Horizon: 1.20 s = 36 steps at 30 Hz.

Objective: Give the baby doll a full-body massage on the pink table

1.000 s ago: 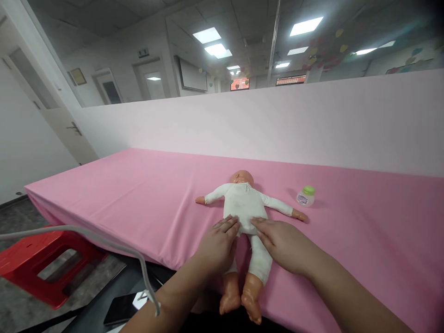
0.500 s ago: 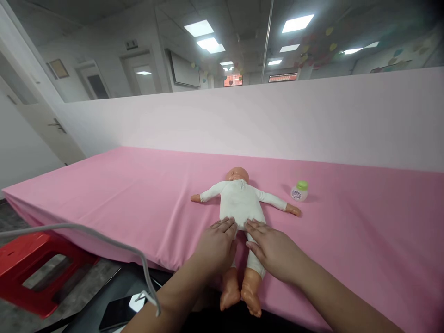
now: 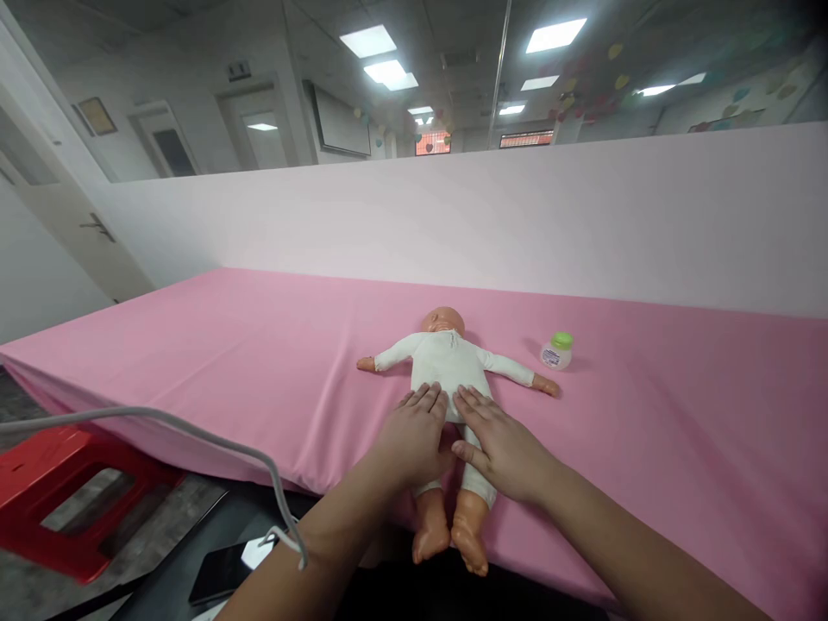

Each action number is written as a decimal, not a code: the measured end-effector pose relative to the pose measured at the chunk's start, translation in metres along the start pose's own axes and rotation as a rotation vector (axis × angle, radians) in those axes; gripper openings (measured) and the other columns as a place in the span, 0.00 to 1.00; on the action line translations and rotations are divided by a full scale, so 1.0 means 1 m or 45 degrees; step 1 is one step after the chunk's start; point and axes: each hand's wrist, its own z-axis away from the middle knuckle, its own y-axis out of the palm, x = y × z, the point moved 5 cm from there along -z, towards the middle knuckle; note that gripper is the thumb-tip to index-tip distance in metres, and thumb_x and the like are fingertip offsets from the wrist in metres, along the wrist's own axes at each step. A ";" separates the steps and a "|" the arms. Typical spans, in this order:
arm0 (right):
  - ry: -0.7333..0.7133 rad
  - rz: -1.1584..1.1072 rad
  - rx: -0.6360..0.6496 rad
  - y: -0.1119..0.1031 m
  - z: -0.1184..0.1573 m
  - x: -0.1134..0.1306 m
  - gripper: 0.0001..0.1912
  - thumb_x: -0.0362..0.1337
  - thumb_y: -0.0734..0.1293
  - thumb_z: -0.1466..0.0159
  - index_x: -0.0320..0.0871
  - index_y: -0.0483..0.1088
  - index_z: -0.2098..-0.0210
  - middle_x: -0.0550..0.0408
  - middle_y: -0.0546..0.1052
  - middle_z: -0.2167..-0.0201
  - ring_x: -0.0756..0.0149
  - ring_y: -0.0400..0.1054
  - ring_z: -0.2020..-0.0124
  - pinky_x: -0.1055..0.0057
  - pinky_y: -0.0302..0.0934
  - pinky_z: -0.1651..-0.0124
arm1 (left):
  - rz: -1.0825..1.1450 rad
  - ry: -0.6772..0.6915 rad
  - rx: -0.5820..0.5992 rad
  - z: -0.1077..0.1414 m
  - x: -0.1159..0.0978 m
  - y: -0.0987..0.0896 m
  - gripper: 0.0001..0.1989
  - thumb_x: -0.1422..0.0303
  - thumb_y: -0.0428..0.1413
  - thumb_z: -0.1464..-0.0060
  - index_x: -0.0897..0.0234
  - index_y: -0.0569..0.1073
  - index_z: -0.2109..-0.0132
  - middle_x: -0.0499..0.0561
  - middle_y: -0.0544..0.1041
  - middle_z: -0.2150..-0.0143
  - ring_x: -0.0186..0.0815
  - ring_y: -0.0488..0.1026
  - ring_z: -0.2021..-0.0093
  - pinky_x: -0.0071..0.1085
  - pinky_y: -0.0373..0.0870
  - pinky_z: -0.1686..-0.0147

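A baby doll with a white cloth body and plastic head, hands and feet lies on the pink-covered table, arms spread and feet toward me. My left hand rests flat on the lower torso at the left, fingers stretched out. Beside it, my right hand lies flat on the right side of the lower torso, its thumb held apart over the doll's leg. Neither hand grips anything. Part of the doll's hips and upper legs is hidden under my hands.
A small clear jar with a green lid stands right of the doll. The pink cloth covers the table up to a white wall with a mirror or glass above. At lower left are a red stool, a grey cable and a dark phone.
Both hands have slid slightly up the doll, from the hips onto the lower torso. The doll and the jar keep their places on the cloth; the view has shifted a little.
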 end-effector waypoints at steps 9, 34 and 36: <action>0.053 -0.038 -0.086 -0.016 -0.015 -0.012 0.43 0.61 0.57 0.28 0.39 0.51 0.24 0.43 0.50 0.23 0.50 0.42 0.22 0.48 0.44 0.23 | 0.010 -0.025 -0.071 -0.021 0.004 -0.010 0.39 0.58 0.55 0.39 0.78 0.60 0.28 0.73 0.59 0.26 0.58 0.57 0.25 0.51 0.55 0.28; 0.083 -0.104 -0.108 -0.002 -0.037 -0.029 0.47 0.64 0.55 0.28 0.36 0.48 0.23 0.39 0.48 0.22 0.51 0.40 0.21 0.50 0.42 0.23 | 0.018 -0.009 -0.073 -0.036 0.018 0.000 0.34 0.61 0.55 0.39 0.73 0.63 0.30 0.68 0.61 0.26 0.54 0.57 0.25 0.51 0.56 0.28; 0.079 -0.106 -0.103 -0.002 -0.036 -0.029 0.48 0.64 0.54 0.28 0.35 0.48 0.23 0.39 0.48 0.22 0.51 0.40 0.21 0.51 0.42 0.23 | 0.022 -0.017 -0.068 -0.035 0.018 -0.002 0.34 0.59 0.55 0.38 0.73 0.63 0.30 0.69 0.61 0.26 0.55 0.57 0.25 0.52 0.56 0.28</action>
